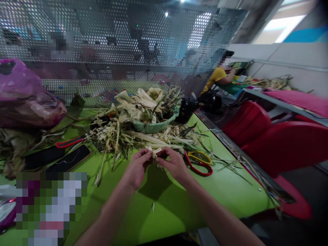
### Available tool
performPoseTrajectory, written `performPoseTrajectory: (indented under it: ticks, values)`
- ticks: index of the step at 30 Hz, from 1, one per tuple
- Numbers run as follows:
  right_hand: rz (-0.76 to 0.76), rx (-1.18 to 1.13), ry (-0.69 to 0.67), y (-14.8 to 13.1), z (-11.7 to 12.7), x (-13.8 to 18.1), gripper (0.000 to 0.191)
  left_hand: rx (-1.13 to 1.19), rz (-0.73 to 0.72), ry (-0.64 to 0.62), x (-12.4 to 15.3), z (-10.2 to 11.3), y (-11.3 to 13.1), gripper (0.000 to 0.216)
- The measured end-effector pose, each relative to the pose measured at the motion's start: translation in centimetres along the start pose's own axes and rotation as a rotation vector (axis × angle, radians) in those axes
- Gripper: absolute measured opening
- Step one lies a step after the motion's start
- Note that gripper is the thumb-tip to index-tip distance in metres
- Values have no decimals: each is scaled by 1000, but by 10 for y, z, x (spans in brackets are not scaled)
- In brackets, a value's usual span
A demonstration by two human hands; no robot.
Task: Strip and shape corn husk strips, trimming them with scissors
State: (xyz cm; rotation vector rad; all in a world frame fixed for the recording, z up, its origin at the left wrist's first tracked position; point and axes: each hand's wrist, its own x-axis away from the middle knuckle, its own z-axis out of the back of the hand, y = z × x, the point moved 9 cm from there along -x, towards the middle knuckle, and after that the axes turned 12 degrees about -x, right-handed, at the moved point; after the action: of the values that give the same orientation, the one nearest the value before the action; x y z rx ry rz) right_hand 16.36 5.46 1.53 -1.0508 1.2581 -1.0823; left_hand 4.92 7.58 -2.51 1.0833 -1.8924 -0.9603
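Over the green tabletop (143, 218), my left hand (138, 169) and my right hand (174, 164) meet at the fingertips. Both pinch a small pale piece of dried husk (154, 152), which looks folded or knotted; its exact form is too small to tell. Just beyond my hands lies a loose heap of dried leaf strips (164, 139). On top of the heap, a green plastic basket (151, 127) holds more dry husks (143, 102). To the right of my right hand rest scissors with red handles (208, 173) and a yellow-handled pair (205, 155).
A purple plastic bag (23, 92) stands at the left, near a dark phone-like slab (69, 160) and a red-edged tool (69, 141). A perforated metal screen (102, 75) rises behind the table. Red chairs (287, 147) stand at the right. Farther back sits a person in yellow (214, 78).
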Motion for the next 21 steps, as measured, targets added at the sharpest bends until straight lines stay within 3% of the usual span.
performPoseTrajectory:
  ticks: [7, 11, 15, 18, 21]
  values:
    - [-33, 49, -88, -6, -8, 2, 23, -415, -160, 80, 1, 12, 26, 12]
    - [80, 137, 150, -20, 32, -2, 17, -624, -118, 0, -1, 6, 21, 13]
    - [143, 219, 331, -38, 78, -6, 19, -1019, -151, -110, 2, -5, 14, 15]
    - [149, 475, 265, -53, 89, -16, 16, -1352, -290, -130, 7, -13, 18, 16]
    - [99, 796, 150, -52, 90, -32, 12, -1504, -340, -106, 9, -13, 21, 20]
